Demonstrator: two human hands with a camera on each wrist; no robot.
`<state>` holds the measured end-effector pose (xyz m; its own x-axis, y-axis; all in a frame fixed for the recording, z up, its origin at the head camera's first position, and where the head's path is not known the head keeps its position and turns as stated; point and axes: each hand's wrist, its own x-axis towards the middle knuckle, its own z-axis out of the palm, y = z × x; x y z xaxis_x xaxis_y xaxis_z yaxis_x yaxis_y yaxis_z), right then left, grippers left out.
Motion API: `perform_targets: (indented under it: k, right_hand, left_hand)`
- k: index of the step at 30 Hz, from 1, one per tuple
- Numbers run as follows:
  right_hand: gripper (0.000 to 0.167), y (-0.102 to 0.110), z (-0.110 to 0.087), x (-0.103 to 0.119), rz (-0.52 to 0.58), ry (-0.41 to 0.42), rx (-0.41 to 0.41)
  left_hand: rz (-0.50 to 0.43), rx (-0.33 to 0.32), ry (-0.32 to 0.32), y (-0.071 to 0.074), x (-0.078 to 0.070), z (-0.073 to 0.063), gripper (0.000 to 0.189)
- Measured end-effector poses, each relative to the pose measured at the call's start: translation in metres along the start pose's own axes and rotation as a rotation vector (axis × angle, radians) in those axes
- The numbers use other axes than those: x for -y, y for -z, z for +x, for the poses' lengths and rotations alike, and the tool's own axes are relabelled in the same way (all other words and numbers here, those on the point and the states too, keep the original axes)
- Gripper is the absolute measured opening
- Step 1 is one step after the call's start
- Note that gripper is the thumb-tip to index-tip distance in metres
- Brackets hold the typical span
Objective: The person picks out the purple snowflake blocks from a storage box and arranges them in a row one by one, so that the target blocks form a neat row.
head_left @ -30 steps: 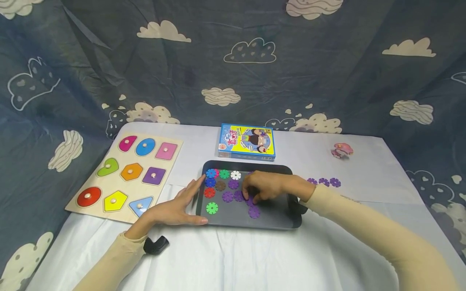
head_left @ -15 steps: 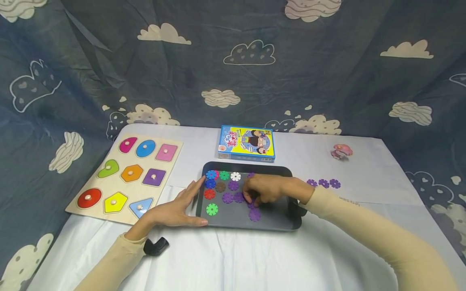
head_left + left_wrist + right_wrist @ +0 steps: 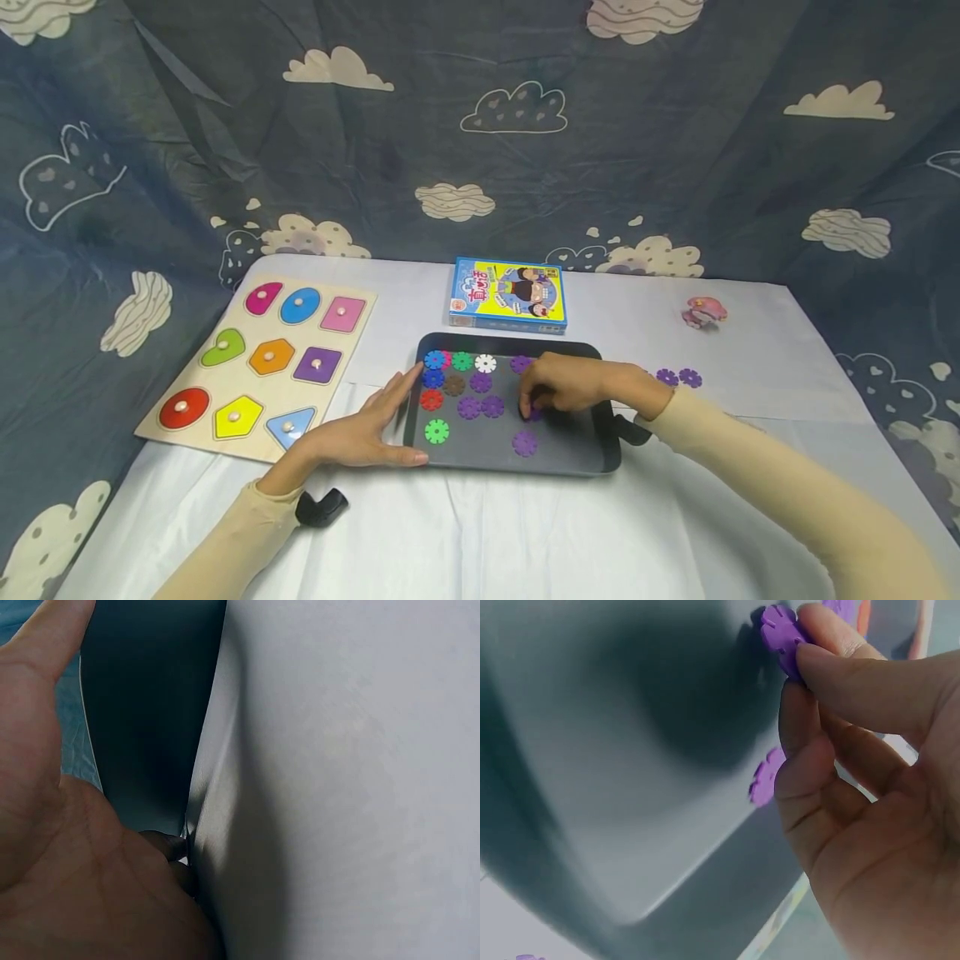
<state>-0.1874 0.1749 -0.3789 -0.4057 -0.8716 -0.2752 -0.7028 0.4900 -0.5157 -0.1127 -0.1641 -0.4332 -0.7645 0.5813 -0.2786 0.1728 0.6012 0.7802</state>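
A dark grey baking tray (image 3: 480, 460) holds several notched plastic discs in mixed colours. My right hand (image 3: 562, 382) is over the tray's middle, thumb and finger pinching a purple notched disc (image 3: 781, 637) close to the bottom. Other purple discs lie around it, among them one purple disc nearer the front (image 3: 525, 442) and another purple disc by the back wall (image 3: 521, 364). Spread along the tray's left side, my left hand (image 3: 360, 437) touches the rim with fingertips and thumb. In the left wrist view its palm (image 3: 82, 877) is beside the dark tray wall (image 3: 142, 712).
To the left lies a wooden shape puzzle board (image 3: 266, 329) with knobbed pieces. A blue and yellow card box (image 3: 510, 296) is behind the tray. Purple discs (image 3: 678, 377) lie on the white cloth at right, near a small pink toy (image 3: 705, 312). My right wrist partly covers that row.
My right hand has shifted slightly right with the pinched purple disc, away from the neighbouring purple discs. The back purple disc shows more fully. My left hand stays in place.
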Motion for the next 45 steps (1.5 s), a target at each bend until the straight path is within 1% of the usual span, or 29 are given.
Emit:
perform_targets:
  k: [5,8,15,23,28,33,42,45]
  right_hand:
    - [0.02,0.003,-0.01,-0.004,0.017,-0.014,-0.064]
    - [0.017,0.005,-0.015,-0.006,0.016,-0.024,-0.117]
    - [0.014,0.003,-0.03,-0.018,0.062,-0.088,-0.232]
    - [0.013,0.004,-0.058,-0.037,0.1,-0.108,-0.378]
    - [0.015,0.006,-0.076,-0.044,0.072,-0.13,-0.47]
    - [0.018,0.008,-0.095,-0.05,0.057,-0.175,-0.551]
    - [0.019,0.011,-0.13,-0.058,0.035,-0.252,-0.655]
    - [0.019,0.013,-0.141,-0.06,0.03,-0.297,-0.679]
  left_hand:
    - [-0.006,0.0,0.004,-0.001,0.0,0.0,0.12]
    - [-0.008,0.001,0.014,0.0,-0.001,-0.001,0.121]
    - [-0.014,0.008,0.012,0.0,0.0,0.0,0.121]
    - [-0.019,0.007,0.011,0.0,-0.001,0.001,0.12]
    - [-0.019,0.01,0.022,0.0,-0.003,0.0,0.121]
    - [-0.022,0.012,0.027,0.0,-0.002,0.001,0.121]
    - [-0.017,0.008,0.03,-0.001,0.0,0.001,0.121]
    - [-0.02,0.009,0.028,-0.001,0.0,0.002,0.121]
